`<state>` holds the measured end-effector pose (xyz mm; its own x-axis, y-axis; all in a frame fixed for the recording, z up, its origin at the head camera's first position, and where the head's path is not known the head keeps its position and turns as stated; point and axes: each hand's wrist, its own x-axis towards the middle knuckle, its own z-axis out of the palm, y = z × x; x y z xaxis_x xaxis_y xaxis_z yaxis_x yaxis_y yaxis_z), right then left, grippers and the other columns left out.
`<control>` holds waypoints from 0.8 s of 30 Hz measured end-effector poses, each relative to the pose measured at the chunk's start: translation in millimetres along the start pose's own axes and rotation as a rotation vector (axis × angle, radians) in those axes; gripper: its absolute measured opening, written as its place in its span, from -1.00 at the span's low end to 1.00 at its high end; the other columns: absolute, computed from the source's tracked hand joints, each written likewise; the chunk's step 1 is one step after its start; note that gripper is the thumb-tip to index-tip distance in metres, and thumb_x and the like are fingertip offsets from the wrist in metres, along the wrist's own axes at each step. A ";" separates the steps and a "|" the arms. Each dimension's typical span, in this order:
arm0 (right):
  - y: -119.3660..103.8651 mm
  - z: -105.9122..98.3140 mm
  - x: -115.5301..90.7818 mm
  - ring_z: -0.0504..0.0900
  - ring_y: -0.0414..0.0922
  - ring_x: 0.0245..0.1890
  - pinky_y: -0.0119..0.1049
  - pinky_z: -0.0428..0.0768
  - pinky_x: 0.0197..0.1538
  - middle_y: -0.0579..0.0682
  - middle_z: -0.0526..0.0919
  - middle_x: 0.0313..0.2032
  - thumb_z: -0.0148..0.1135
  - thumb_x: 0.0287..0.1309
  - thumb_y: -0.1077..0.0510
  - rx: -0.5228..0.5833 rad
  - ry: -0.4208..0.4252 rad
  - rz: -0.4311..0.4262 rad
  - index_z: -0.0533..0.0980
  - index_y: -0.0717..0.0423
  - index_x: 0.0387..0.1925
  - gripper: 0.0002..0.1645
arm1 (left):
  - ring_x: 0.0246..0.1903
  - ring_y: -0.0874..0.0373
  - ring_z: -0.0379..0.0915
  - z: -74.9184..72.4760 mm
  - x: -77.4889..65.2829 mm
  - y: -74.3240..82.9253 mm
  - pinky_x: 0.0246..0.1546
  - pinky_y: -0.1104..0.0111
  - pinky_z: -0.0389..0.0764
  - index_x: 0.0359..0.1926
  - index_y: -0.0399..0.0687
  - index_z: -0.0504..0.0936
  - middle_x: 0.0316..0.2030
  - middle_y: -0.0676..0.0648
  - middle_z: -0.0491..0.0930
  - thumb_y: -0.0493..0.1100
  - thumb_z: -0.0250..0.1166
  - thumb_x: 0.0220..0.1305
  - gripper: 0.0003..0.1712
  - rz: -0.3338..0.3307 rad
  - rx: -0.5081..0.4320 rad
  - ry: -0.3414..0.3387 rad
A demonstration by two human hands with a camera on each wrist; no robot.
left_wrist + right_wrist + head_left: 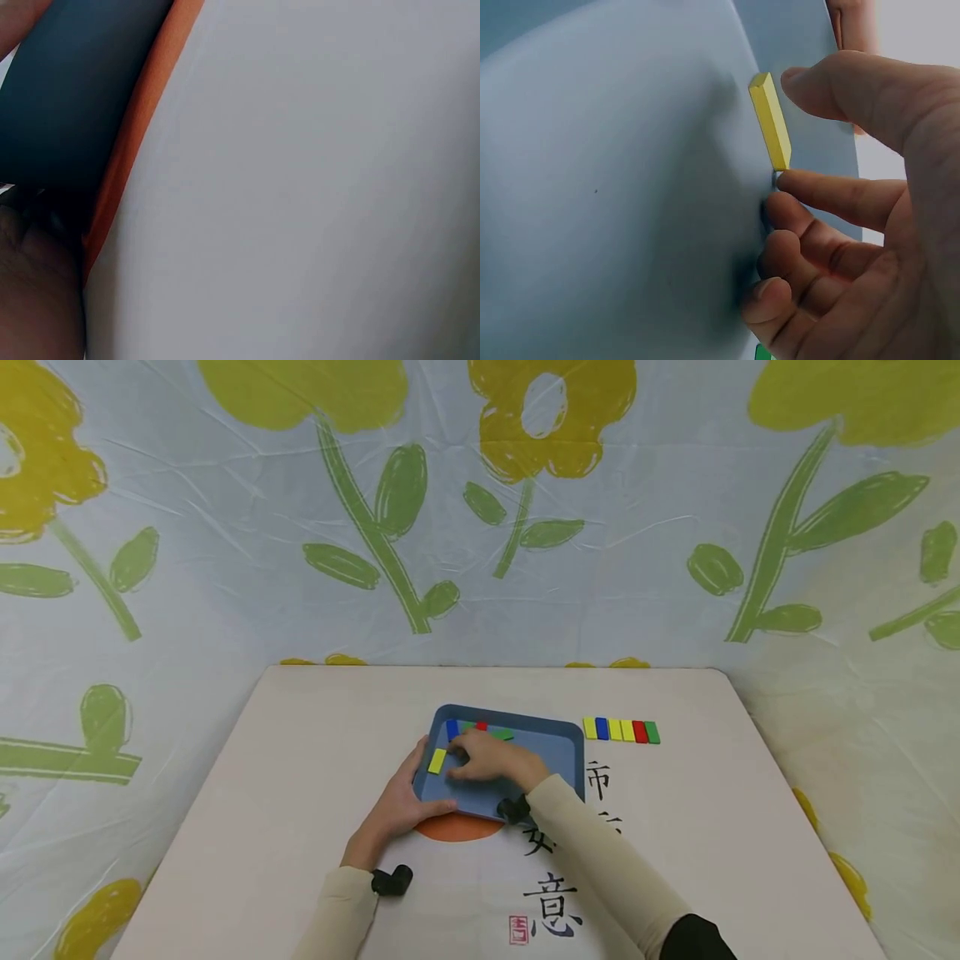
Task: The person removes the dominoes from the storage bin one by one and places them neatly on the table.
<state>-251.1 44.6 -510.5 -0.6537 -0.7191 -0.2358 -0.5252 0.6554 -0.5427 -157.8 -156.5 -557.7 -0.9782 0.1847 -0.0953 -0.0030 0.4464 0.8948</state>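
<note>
A blue-grey tray [551, 756] lies on the table. My left hand [401, 797] holds its near left corner, thumb along the front edge and fingers along the left side. Over the tray's left half is my right hand [491, 756], thumb and index finger spread apart. A yellow block [771, 124] leans at the tray wall close to those fingertips, with nothing pinched between them. Along the far side are a blue block [452, 730], a red block [482, 726] and green blocks [502, 735], partly hidden behind the right hand.
Right of the tray, a row of several yellow, blue, red and green blocks [621, 730] lies on the table. An orange disc [459, 831] and black brush characters [553, 906] mark the table cover. Flowered cloth [600, 577] hangs behind and at the sides.
</note>
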 end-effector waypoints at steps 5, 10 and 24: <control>-0.6 1.8 5.5 0.54 -0.15 -0.05 -0.19 0.61 0.15 0.06 0.64 0.14 0.32 0.35 -0.08 -0.022 -0.009 -0.020 0.52 0.18 0.32 -0.35 | 0.62 -0.04 -0.12 -0.3 1.2 -1.7 0.56 -0.15 0.04 0.67 0.27 -0.13 0.65 0.05 -0.08 0.14 0.64 0.00 0.41 -0.006 0.004 -0.005; -3.1 1.7 7.7 0.57 -0.11 0.04 -0.18 0.60 0.22 0.07 0.63 0.18 0.33 0.33 -0.10 -0.030 -0.015 -0.026 0.52 0.18 0.32 -0.33 | 0.61 -0.03 -0.09 -0.2 1.8 -2.3 0.56 -0.13 0.06 0.67 0.25 -0.13 0.64 0.05 -0.06 0.12 0.65 0.00 0.42 0.003 -0.002 -0.003; -4.5 -0.5 6.2 0.53 -0.15 -0.09 -0.23 0.62 0.10 0.07 0.63 0.11 0.33 0.34 -0.08 -0.030 -0.003 -0.018 0.54 0.19 0.30 -0.37 | 0.61 -0.04 -0.08 -3.6 3.1 -0.4 0.55 -0.14 0.08 0.67 0.24 -0.12 0.64 0.05 -0.05 0.09 0.64 0.02 0.40 0.017 -0.002 -0.012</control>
<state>-253.1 37.3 -509.1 -0.6422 -0.7315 -0.2292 -0.5530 0.6492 -0.5223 -161.5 -159.2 -556.8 -0.9756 0.2024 -0.0854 0.0130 0.4411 0.8973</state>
